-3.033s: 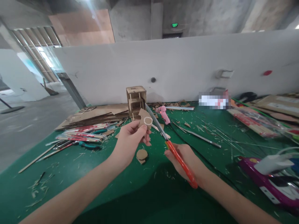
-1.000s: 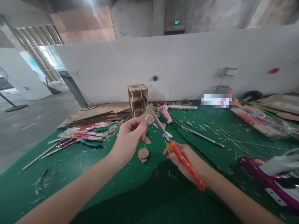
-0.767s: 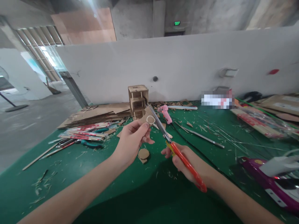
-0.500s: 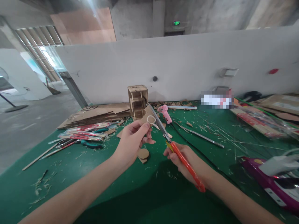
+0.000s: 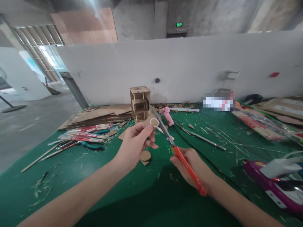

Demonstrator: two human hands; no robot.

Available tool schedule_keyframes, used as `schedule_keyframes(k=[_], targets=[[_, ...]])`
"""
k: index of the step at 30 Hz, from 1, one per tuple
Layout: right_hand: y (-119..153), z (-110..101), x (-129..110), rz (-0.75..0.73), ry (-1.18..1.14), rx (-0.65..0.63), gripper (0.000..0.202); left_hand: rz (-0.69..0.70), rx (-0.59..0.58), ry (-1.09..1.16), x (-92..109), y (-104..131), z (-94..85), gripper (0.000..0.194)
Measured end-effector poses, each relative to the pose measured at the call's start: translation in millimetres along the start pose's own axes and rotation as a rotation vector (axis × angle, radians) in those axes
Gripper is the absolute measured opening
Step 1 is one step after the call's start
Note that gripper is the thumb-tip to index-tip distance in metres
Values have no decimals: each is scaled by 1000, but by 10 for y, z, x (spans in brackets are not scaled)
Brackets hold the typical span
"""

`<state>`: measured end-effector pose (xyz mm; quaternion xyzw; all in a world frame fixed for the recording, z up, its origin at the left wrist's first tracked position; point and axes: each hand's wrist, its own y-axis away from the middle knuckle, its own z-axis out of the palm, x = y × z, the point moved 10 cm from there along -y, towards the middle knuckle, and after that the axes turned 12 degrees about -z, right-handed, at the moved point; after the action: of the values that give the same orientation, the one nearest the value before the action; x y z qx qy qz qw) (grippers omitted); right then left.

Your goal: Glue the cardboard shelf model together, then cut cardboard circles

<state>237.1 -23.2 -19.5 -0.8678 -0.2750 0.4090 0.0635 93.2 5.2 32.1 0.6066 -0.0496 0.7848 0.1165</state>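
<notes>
Between thumb and fingers, my left hand (image 5: pixel 136 142) pinches a small cardboard piece (image 5: pixel 149 121) marked with a white circle. My right hand (image 5: pixel 191 162) is wrapped round the handles of red-handled scissors (image 5: pixel 187 165). Their metal blades point up and left, along the right side of the cardboard piece; whether they touch it is hard to tell. On the green table (image 5: pixel 106 192) below my left hand lies a round cardboard disc (image 5: pixel 145 155) over a smaller scrap. Behind the blades stands a small cardboard shelf box (image 5: pixel 140 102) with several levels.
A pink glue gun (image 5: pixel 167 116) with a black cable lies right of the shelf. Cardboard sheets (image 5: pixel 101 113), packaged sticks (image 5: pixel 82 134) and teal-handled pliers (image 5: pixel 92 146) are at left. A purple power strip (image 5: pixel 267 179) sits at right.
The cardboard piece has shifted slightly right in my left hand. My right hand and the scissors handles have moved a little, and the handles look closer together.
</notes>
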Motion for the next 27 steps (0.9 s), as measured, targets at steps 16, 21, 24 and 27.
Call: schedule_keyframes(k=[16,21,24,27], targets=[[25,91,-72,-154,-207,-123,41,96,70,-39,174,-20,-123,22],[63,56,-135,-202,-186,-129,41,83,96,11,187,-7,-127,24],[71,71,-137,-169,-218,-144,41,96,107,-11,201,6,-119,25],[60,81,-137,-131,-241,-143,42,115,99,-61,208,8,-122,25]])
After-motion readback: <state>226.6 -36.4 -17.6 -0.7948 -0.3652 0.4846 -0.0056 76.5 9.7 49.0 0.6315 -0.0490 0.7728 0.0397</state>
